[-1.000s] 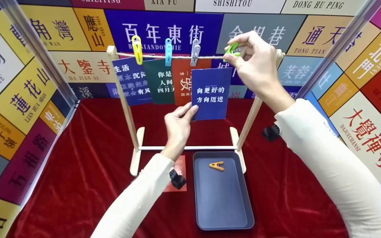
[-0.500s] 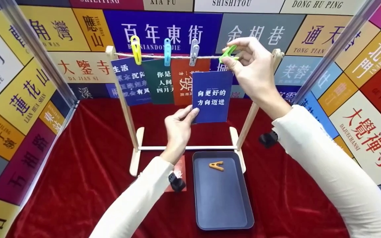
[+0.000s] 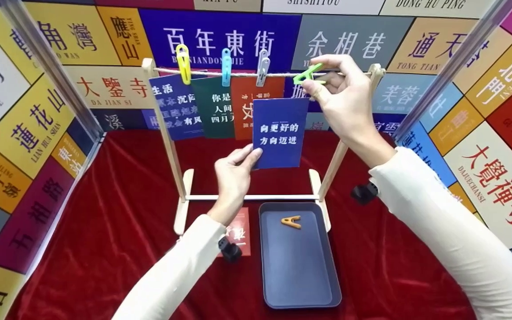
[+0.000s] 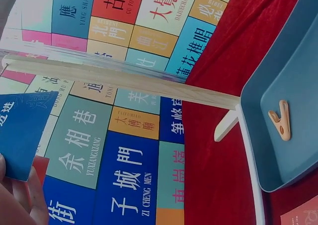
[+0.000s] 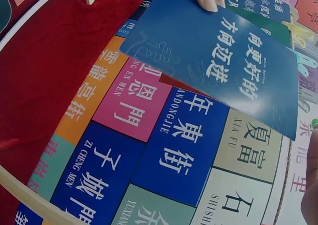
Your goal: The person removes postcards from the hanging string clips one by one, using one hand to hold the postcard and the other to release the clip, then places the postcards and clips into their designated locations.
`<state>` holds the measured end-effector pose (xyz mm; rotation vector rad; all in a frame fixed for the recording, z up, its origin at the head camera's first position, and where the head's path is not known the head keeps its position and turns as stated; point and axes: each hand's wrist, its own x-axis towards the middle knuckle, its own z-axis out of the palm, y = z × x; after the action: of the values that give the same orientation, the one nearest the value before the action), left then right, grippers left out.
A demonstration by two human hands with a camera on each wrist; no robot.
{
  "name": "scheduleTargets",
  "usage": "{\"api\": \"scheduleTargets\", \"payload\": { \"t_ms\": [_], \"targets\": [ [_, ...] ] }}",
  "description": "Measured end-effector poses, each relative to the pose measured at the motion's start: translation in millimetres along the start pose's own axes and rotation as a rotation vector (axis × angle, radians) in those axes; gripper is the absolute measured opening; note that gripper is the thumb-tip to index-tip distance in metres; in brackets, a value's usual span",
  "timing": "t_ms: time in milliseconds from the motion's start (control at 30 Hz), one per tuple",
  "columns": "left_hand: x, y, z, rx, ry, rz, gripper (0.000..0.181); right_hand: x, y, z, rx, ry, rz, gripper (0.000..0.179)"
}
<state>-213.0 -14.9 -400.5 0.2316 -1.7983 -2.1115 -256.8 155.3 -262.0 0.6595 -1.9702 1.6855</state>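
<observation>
My left hand (image 3: pixel 234 175) pinches a blue card (image 3: pixel 279 155) with white characters by its lower left edge, thumb in front. The card stands upright below the string (image 3: pixel 245 75), its top edge apart from it. Up at the string's right part, my right hand (image 3: pixel 349 100) holds a green clothespin (image 3: pixel 309 74) between thumb and fingers. To the left, yellow (image 3: pixel 184 66), light blue (image 3: pixel 226 66) and grey (image 3: pixel 262 66) clothespins hold a blue card (image 3: pixel 182 122), a green card (image 3: pixel 215 95) and a red card (image 3: pixel 240 91) on the string. The held card partly covers the red one.
A wooden rack (image 3: pixel 169 146) carries the string, standing on red velvet cloth (image 3: pixel 118 213). In front lies a grey tray (image 3: pixel 301 266) with an orange clothespin (image 3: pixel 291 222). Beside it a red card (image 3: pixel 240 231) is partly hidden by my left forearm. Printed panels surround the cloth.
My left hand has lowered the blue card a little and shifted it slightly left. My right hand has moved the green clothespin slightly left and turned it; its legs now look more spread.
</observation>
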Motion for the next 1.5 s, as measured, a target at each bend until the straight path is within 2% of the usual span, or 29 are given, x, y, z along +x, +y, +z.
{"api": "scheduleTargets", "payload": {
  "t_ms": [267, 433, 733, 1100, 1500],
  "targets": [
    [-2.7, 0.2, -8.4, -0.006, 0.005, 0.006, 0.025, -5.3, 1, -1, 0.067, 0.022, -0.003, 0.037],
    [-4.5, -0.6, -10.0, -0.004, 0.003, 0.013, 0.025, -10.8, 3, -2, 0.058, 0.050, -0.005, 0.035],
    [-10.6, 1.7, -16.4, -0.013, -0.017, -0.037, 0.026, -22.1, 6, -5, 0.140, 0.091, 0.089, 0.036],
    [-15.4, -1.0, -25.9, 0.032, -0.010, -0.022, 0.025, -37.8, 9, -5, 0.192, 0.109, 0.175, 0.036],
    [-23.3, -10.8, -39.0, 0.081, -0.019, -0.052, 0.026, -52.8, 15, 0, 0.107, 0.113, 0.238, 0.039]
  ]
}}
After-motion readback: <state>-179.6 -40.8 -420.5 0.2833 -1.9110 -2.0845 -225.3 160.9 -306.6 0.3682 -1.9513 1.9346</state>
